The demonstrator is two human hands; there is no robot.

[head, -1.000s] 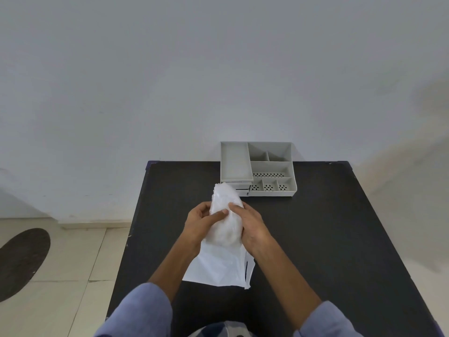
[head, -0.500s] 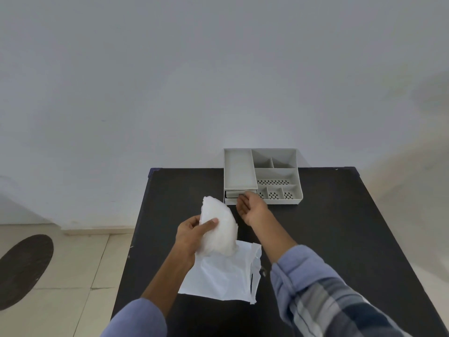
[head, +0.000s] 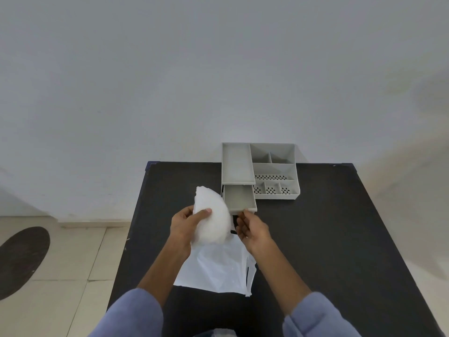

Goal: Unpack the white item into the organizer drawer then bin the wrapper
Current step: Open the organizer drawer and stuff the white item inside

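My left hand (head: 185, 223) grips a white, soft, dome-shaped item (head: 213, 217) and holds it upright above the table, just left of the drawer. The grey organizer (head: 274, 152) stands at the table's far edge against the wall. Its drawer (head: 239, 199) is pulled out toward me and looks empty. My right hand (head: 252, 228) pinches the drawer's front edge. The flat white plastic wrapper (head: 218, 268) lies on the table under both hands, partly hidden by my forearms.
The black table (head: 340, 239) stretches out to the right of the hands. A white wall rises behind the organizer. To the left are a tiled floor and a dark round mat (head: 19, 259).
My right hand let go of the white item, reached to the organizer and drew the drawer out toward me. The left hand kept the item and lifted it off the wrapper.
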